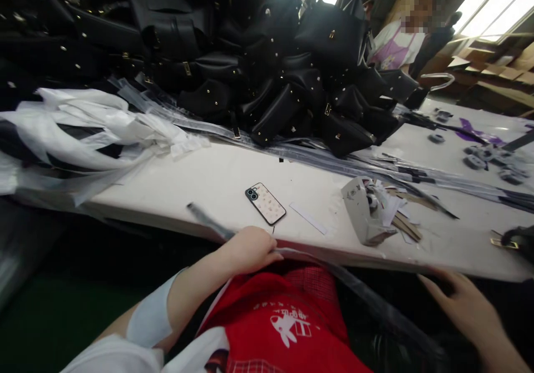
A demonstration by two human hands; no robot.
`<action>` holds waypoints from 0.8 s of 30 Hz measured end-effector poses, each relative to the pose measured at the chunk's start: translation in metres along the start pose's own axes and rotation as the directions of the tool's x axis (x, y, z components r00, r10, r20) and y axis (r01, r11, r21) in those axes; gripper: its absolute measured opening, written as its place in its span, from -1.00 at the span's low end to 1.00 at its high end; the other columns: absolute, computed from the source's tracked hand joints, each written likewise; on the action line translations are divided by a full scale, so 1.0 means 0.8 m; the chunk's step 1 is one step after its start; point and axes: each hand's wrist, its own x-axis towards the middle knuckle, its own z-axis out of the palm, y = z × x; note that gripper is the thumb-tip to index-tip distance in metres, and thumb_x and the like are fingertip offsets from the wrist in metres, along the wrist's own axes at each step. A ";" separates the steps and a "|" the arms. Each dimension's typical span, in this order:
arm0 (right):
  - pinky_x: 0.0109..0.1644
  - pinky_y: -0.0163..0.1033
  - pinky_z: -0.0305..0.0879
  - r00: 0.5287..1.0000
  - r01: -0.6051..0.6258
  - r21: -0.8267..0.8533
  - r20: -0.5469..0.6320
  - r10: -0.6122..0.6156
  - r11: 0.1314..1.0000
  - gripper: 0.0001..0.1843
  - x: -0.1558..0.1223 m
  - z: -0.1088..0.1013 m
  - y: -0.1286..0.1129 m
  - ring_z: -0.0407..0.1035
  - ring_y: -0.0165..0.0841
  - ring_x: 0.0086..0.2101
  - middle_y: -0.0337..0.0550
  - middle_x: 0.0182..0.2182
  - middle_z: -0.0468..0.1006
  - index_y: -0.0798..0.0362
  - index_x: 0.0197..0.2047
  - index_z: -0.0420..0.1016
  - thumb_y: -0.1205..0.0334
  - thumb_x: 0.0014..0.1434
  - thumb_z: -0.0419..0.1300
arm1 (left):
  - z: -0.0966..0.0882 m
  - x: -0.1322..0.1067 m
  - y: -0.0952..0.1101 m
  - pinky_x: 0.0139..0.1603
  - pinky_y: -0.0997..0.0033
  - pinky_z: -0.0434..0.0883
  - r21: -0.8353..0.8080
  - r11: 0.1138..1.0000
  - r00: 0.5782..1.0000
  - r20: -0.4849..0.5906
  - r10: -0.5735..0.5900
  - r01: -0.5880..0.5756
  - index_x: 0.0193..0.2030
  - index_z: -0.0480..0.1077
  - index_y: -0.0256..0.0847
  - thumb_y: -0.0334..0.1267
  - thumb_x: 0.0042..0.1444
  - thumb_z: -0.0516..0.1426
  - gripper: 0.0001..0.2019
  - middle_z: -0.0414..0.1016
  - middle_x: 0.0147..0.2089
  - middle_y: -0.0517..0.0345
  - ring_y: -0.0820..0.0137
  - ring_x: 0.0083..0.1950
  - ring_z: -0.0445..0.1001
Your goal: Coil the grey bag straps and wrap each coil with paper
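Observation:
My left hand (252,248) is closed around a long dark strap in what looks like a clear plastic sleeve (362,289), at the near edge of the table. One end of the strap sticks out past the hand onto the tabletop. Its longer part hangs down to the right in front of the red apron (287,312), blurred by motion. My right hand (469,306) is off to the right, just below the table edge, thumb and fingers apart with nothing visible between them. Beyond my left hand lies a phone in a patterned case (269,203).
Black bags (271,72) with gold fittings are heaped along the back. White wrapping (95,122) lies at left. More sleeved straps (317,158) stretch across the table (200,172). A small box (361,211) of scraps stands at right; grey rolls (479,158) lie beyond. A person (396,44) stands behind.

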 end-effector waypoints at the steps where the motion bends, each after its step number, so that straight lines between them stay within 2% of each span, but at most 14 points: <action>1: -0.03 0.15 0.38 0.994 0.041 0.158 0.093 -0.057 0.987 -0.42 0.000 0.022 -0.037 0.44 0.02 -0.13 0.07 -0.14 0.55 0.03 -0.09 0.49 -0.29 0.07 0.11 | -0.002 0.000 0.021 -0.37 0.36 0.37 -0.027 0.999 0.998 0.047 0.049 -0.047 -0.43 0.55 -0.21 0.01 0.18 0.08 -0.62 0.56 -0.48 -0.02 0.23 -0.41 0.53; 2: 0.10 0.11 0.31 0.958 0.118 0.336 0.209 -0.196 0.935 -0.42 -0.004 0.043 -0.080 0.38 -0.01 -0.01 0.07 -0.01 0.50 0.03 0.04 0.43 -0.21 0.12 0.12 | -0.003 0.003 0.041 -0.40 0.37 0.35 -0.055 0.994 0.991 0.084 0.102 -0.098 -0.43 0.55 -0.22 0.03 0.18 0.08 -0.61 0.56 -0.48 -0.03 0.22 -0.41 0.53; 3: 0.18 0.05 0.24 0.877 0.163 0.489 0.326 -0.353 0.857 -0.42 -0.011 0.062 -0.125 0.32 -0.05 0.07 0.06 0.09 0.44 0.03 0.13 0.37 -0.14 0.15 0.13 | -0.002 0.006 0.058 -0.43 0.37 0.33 -0.082 0.987 0.983 0.112 0.149 -0.140 -0.42 0.56 -0.22 0.02 0.17 0.08 -0.60 0.56 -0.48 -0.04 0.22 -0.42 0.53; 5: 0.16 -0.04 0.26 0.650 0.127 0.693 0.482 -0.588 0.710 -0.42 -0.026 0.087 -0.205 0.35 -0.12 0.04 0.04 0.09 0.44 0.04 0.19 0.32 -0.06 0.18 0.16 | 0.001 0.011 0.076 -0.47 0.39 0.29 -0.156 0.972 0.967 0.157 0.199 -0.174 -0.41 0.56 -0.23 0.01 0.16 0.09 -0.63 0.57 -0.46 -0.03 0.24 -0.44 0.52; 6: 0.10 -0.09 0.30 0.541 0.086 0.739 0.529 -0.654 0.668 -0.49 -0.030 0.094 -0.233 0.38 -0.15 -0.02 0.00 0.04 0.48 0.03 0.15 0.36 -0.04 0.22 0.14 | 0.003 0.012 0.075 -0.49 0.41 0.27 -0.221 0.962 0.961 0.183 0.205 -0.163 -0.39 0.56 -0.23 0.01 0.16 0.10 -0.64 0.58 -0.44 -0.01 0.27 -0.45 0.50; 7: 0.01 -0.14 0.34 0.464 0.053 0.755 0.561 -0.686 0.653 -0.55 -0.032 0.098 -0.249 0.41 -0.19 -0.10 -0.04 -0.04 0.53 0.03 0.09 0.42 -0.03 0.23 0.13 | 0.005 0.011 0.068 -0.50 0.43 0.26 -0.307 0.942 0.954 0.219 0.206 -0.133 -0.36 0.56 -0.22 0.01 0.15 0.11 -0.65 0.58 -0.43 0.02 0.31 -0.46 0.49; 8: -0.09 -0.20 0.36 0.416 0.029 0.754 0.588 -0.694 0.656 -0.61 -0.030 0.098 -0.254 0.43 -0.23 -0.19 -0.09 -0.14 0.57 0.05 -0.01 0.48 -0.03 0.24 0.12 | 0.006 0.009 0.056 -0.50 0.46 0.27 -0.409 0.909 0.941 0.269 0.206 -0.082 -0.34 0.55 -0.21 0.02 0.13 0.12 -0.66 0.58 -0.42 0.06 0.35 -0.47 0.48; 10: -0.27 -0.30 0.32 0.398 -0.008 0.723 0.636 -0.661 0.691 -0.64 -0.019 0.095 -0.237 0.39 -0.33 -0.36 -0.17 -0.35 0.56 0.09 -0.21 0.54 -0.05 0.23 0.14 | 0.010 0.001 0.022 -0.45 0.50 0.32 -0.630 0.772 0.876 0.414 0.247 0.081 -0.29 0.54 -0.20 0.03 0.12 0.14 -0.67 0.57 -0.42 0.12 0.40 -0.45 0.47; 12: -0.44 -0.35 0.23 0.389 -0.075 0.673 0.699 -0.600 0.735 -0.60 -0.002 0.093 -0.202 0.29 -0.41 -0.52 -0.24 -0.54 0.46 0.11 -0.37 0.50 -0.08 0.21 0.15 | 0.015 -0.009 -0.012 -0.38 0.47 0.39 -0.757 0.582 0.749 0.563 0.351 0.297 -0.29 0.52 -0.21 0.06 0.12 0.14 -0.65 0.57 -0.44 0.13 0.40 -0.45 0.48; 14: -0.51 -0.35 0.19 0.334 -0.134 0.618 0.764 -0.552 0.774 -0.58 0.011 0.094 -0.172 0.25 -0.43 -0.58 -0.27 -0.60 0.39 0.11 -0.41 0.46 -0.11 0.21 0.13 | 0.022 -0.018 -0.034 -0.40 0.41 0.43 -0.762 0.442 0.612 0.645 0.458 0.474 -0.33 0.52 -0.22 0.11 0.12 0.13 -0.61 0.56 -0.47 0.09 0.38 -0.49 0.48; 15: -0.49 -0.34 0.22 0.309 -0.131 0.601 0.781 -0.544 0.789 -0.59 0.015 0.096 -0.164 0.28 -0.41 -0.56 -0.26 -0.58 0.41 0.10 -0.40 0.46 -0.10 0.21 0.14 | 0.026 -0.020 -0.039 -0.44 0.39 0.43 -0.755 0.401 0.572 0.655 0.493 0.519 -0.35 0.52 -0.22 0.13 0.10 0.14 -0.59 0.56 -0.49 0.07 0.37 -0.52 0.46; 17: -0.35 -0.29 0.31 0.270 -0.076 0.608 0.775 -0.571 0.790 -0.62 0.015 0.099 -0.166 0.38 -0.30 -0.42 -0.17 -0.44 0.52 0.09 -0.31 0.50 -0.08 0.19 0.16 | 0.034 -0.020 -0.039 -0.48 0.39 0.42 -0.756 0.365 0.559 0.650 0.515 0.543 -0.38 0.53 -0.22 0.14 0.06 0.17 -0.59 0.55 -0.51 0.06 0.38 -0.56 0.44; 20: -0.15 -0.23 0.32 0.258 -0.020 0.667 0.724 -0.640 0.745 -0.63 -0.001 0.104 -0.198 0.42 -0.19 -0.22 -0.10 -0.21 0.57 0.07 -0.14 0.52 -0.06 0.19 0.17 | 0.046 -0.010 -0.024 -0.45 0.39 0.43 -0.794 0.350 0.602 0.605 0.521 0.496 -0.36 0.53 -0.22 0.11 0.08 0.17 -0.61 0.54 -0.51 0.10 0.40 -0.59 0.43; 24: -0.14 -0.23 0.31 0.356 0.031 0.614 0.730 -0.583 0.789 -0.61 -0.020 0.115 -0.234 0.44 -0.20 -0.23 -0.11 -0.20 0.58 0.04 -0.11 0.50 -0.07 0.14 0.21 | 0.058 0.003 -0.005 -0.44 0.38 0.43 -0.861 0.311 0.637 0.508 0.579 0.403 -0.32 0.53 -0.22 0.13 0.12 0.12 -0.58 0.52 -0.52 0.15 0.39 -0.57 0.43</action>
